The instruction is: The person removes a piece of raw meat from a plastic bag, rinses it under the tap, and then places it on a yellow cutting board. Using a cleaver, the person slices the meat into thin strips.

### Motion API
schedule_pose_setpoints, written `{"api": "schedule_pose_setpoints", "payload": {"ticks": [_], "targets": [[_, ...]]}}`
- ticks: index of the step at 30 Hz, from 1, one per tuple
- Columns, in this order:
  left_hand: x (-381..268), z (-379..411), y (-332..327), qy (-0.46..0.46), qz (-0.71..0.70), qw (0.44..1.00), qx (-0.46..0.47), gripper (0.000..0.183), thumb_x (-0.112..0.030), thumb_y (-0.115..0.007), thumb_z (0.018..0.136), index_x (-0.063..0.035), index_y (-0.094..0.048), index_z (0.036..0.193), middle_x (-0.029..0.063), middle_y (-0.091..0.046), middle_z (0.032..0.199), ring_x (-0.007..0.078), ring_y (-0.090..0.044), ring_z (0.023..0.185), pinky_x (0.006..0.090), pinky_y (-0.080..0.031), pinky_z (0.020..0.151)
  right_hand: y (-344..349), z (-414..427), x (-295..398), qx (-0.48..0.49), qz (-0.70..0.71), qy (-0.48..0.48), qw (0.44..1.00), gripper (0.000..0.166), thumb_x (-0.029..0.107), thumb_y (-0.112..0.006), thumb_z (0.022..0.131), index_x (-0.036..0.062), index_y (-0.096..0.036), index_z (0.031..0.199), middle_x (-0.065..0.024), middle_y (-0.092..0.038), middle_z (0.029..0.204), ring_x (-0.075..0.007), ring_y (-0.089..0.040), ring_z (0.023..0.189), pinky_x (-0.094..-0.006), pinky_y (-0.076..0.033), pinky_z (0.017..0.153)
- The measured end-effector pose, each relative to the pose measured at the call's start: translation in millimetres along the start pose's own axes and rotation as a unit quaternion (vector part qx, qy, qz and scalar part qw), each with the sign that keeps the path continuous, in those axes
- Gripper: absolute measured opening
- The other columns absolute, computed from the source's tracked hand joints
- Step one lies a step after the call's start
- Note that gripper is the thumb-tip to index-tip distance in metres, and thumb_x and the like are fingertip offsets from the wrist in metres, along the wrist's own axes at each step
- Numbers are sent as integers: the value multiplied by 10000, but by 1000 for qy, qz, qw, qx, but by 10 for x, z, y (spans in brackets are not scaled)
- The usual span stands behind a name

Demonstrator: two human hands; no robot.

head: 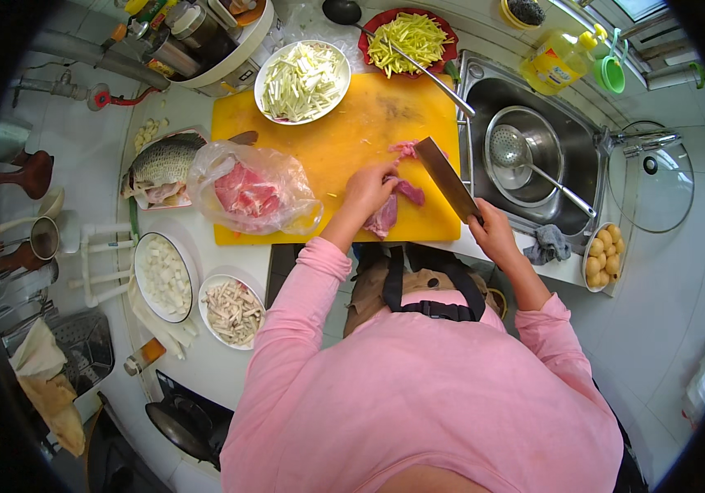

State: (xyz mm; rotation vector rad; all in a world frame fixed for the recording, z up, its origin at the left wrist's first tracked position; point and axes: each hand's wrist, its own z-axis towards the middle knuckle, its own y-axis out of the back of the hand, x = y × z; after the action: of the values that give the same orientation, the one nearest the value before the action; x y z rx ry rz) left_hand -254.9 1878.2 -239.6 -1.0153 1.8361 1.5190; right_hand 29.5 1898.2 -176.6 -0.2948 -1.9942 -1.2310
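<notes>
A yellow cutting board (358, 138) lies on the counter before me. My left hand (369, 191) grips a piece of raw meat (384, 217) near the board's front edge, its fingertips curled over the meat. In my right hand (491, 227) is the handle of a cleaver (448, 179), whose broad blade is tilted over the board's right side, apart from the held meat. Behind the blade's tip lie small pieces of cut meat (403, 148). To the left, an open clear plastic bag (294, 185) holds a larger chunk of raw meat (246, 191).
A white bowl of pale strips (302, 83) stands on the board's back edge. Behind it a long-handled black ladle (411, 57) crosses a red bowl (366, 46). A whole fish (164, 161) lies at left. The sink (482, 92) with a steel basin (493, 179) borders the board's right.
</notes>
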Motion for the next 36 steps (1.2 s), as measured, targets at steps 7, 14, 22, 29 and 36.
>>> {"api": "schedule_pose_setpoints", "payload": {"ticks": [7,14,22,29,36], "targets": [[63,-138,-37,-48,17,979,-197,161,-128,-696,805,-91,-691,961,98,-635,962,281,-635,870,371,-508,736,-4,-70,67,-13,-43,45,998,232,84,-557,864,34,-567,1090,-215,-623,937,-425,-604,871,-484,-481,737],[-220,-347,-98,-169,102,971,-135,142,-151,-668,795,-127,-717,926,53,-643,962,281,-618,942,405,-464,834,107,4,204,-4,-112,90,990,265,101,-559,878,77,-561,1142,-187,-631,972,-409,-622,834,-491,-498,699],[-305,-389,-168,-192,50,967,-159,169,-93,-660,802,-130,-729,952,70,-648,976,296,-611,936,398,-467,829,254,82,320,47,-187,118,974,289,109,-566,866,103,-577,1155,-141,-648,935,-388,-637,750,-485,-506,659],[-202,-359,-237,-190,74,968,-146,181,-109,-676,800,-146,-733,967,80,-656,984,296,-614,936,402,-478,820,281,191,388,92,-228,129,961,270,94,-567,845,90,-581,1114,-149,-645,893,-369,-649,721,-478,-510,647],[-245,-366,-264,-199,91,962,-164,188,-121,-668,794,-161,-723,969,45,-647,974,284,-602,944,404,-461,826,-115,448,362,101,-230,140,958,175,93,-551,843,41,-515,1007,-194,-634,851,-405,-649,732,-495,-519,633]]}}
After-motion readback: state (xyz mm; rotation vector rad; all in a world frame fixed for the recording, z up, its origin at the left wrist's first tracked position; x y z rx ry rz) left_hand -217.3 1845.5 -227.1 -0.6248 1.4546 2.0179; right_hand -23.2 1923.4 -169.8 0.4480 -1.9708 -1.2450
